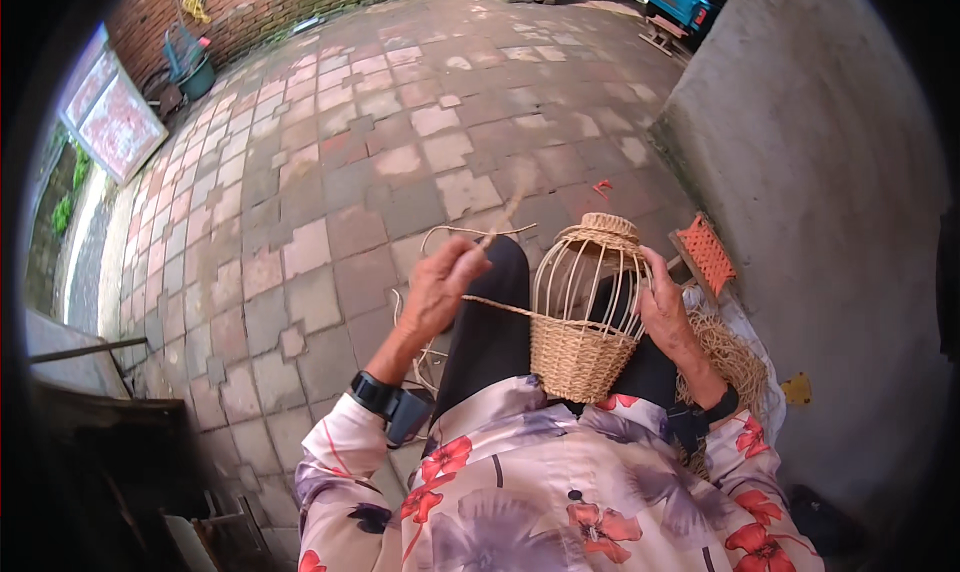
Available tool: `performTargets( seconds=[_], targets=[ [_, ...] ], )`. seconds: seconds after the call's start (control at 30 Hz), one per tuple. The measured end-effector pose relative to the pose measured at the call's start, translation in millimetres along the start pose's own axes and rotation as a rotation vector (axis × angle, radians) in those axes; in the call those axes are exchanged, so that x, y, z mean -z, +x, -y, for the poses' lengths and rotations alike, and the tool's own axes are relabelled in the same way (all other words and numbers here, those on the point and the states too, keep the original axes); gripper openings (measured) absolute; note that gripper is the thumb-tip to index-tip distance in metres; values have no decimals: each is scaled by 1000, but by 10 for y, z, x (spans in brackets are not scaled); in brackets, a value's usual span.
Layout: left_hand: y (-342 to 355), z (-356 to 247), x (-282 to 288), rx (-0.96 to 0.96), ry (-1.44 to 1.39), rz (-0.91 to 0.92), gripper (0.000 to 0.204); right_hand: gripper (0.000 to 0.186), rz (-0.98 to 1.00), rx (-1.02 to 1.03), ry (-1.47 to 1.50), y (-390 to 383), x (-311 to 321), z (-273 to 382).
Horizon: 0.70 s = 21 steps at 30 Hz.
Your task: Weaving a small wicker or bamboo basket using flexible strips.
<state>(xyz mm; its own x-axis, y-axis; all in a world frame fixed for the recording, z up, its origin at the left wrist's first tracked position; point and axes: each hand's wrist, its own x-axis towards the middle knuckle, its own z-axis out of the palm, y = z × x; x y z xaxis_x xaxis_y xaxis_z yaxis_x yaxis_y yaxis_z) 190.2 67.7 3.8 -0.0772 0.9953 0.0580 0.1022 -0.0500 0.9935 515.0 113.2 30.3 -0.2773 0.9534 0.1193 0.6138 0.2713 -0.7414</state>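
Observation:
A half-woven wicker basket [583, 360] rests between my thighs. Its lower part is tightly woven, bare ribs rise above that, and a narrow woven collar [608, 230] gathers them at the top. My right hand [668, 307] grips the basket's ribs at the right side, just below the collar. A twisted straw cord [497, 307] runs from the woven edge leftward to my left hand [437, 287]. That hand is closed on the cord, whose loose end sticks up blurred past the fingers. Another thin strand loops behind the hand.
A heap of loose straw strands [735, 357] lies on white sheeting to my right, beside an orange woven stool seat [707, 255]. The grey wall [820, 172] stands close on the right. Paving [340, 182] stretches ahead to a brick wall, a dark green bucket [197, 79] and a blue cart [672, 0].

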Motion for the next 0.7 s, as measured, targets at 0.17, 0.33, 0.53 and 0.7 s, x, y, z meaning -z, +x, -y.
performTargets(
  seconds=[0.17, 0.33, 0.53, 0.7],
  targets=[
    [36, -198, -607, -81, 222, 204, 31, 46, 28, 21, 187, 11, 52, -23],
    [-126, -143, -683, 157, -63, 206, 31, 42, 57, 36, 370, 83, -107, -141],
    [-132, -224, -511, 253, -86, 263, 28, 44, 165, 185, 354, 333, -382, -382],
    [13, -91, -474, 211, -73, 232, 28, 49, 224, 144, 371, 365, -296, -325]
  ],
)
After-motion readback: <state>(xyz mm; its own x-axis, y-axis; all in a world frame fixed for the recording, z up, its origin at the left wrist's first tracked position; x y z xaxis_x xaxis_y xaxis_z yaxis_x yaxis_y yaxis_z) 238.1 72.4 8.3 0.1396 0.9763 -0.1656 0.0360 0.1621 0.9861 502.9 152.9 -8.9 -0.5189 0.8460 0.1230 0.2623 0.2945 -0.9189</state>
